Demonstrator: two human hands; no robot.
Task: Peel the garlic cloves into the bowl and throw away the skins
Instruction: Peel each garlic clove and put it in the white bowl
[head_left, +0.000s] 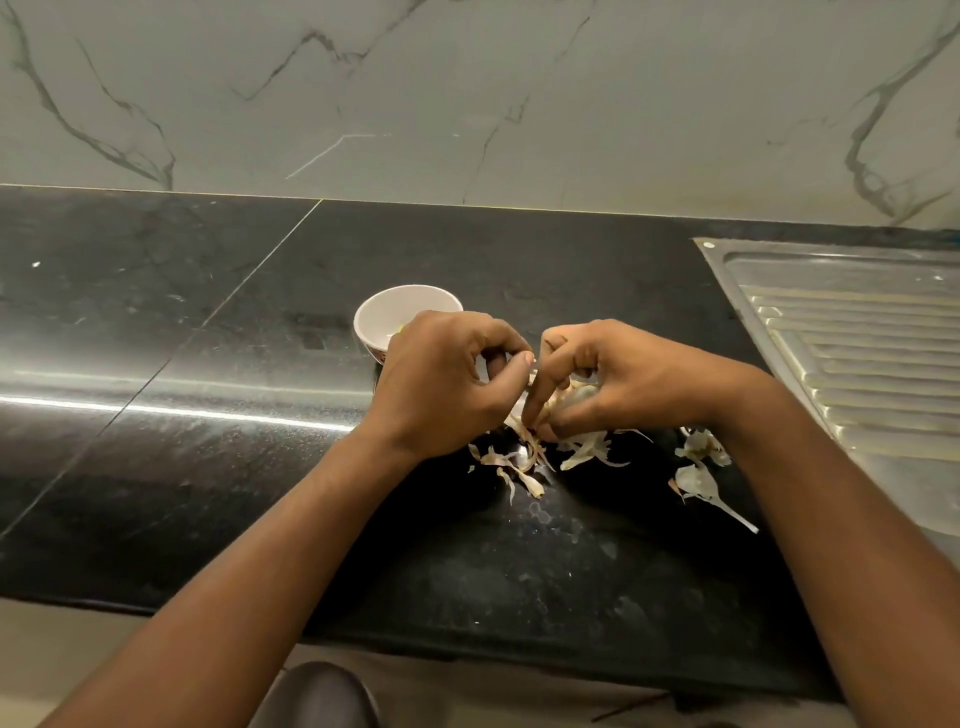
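Nearest to the person, below the left forearm, a dark rounded object (317, 696) shows in front of the bench edge; what it is I cannot tell. The black bench (156, 467) carries all the other things.

Just on the near side of the hands lie loose garlic skins (519, 462), thin and curled, in a small heap on the bench. More skins (698, 470), one with a long stem, lie beside the right wrist on its outer side.

The two hands are close together, almost touching. The right hand (613, 379) has its fingers curled around the garlic (566, 400), which is pale and papery and held a little above the bench. The left hand (441, 384) is also curled, and its thumb and forefinger pinch the left end of the same garlic.

Right behind the left hand stands a small white bowl (395, 317), partly hidden by the knuckles. A small pale piece shows inside it.

Far to the right of the right hand is a steel sink drainer (857, 364) with ribs. Behind everything rises a marble wall (467, 104).
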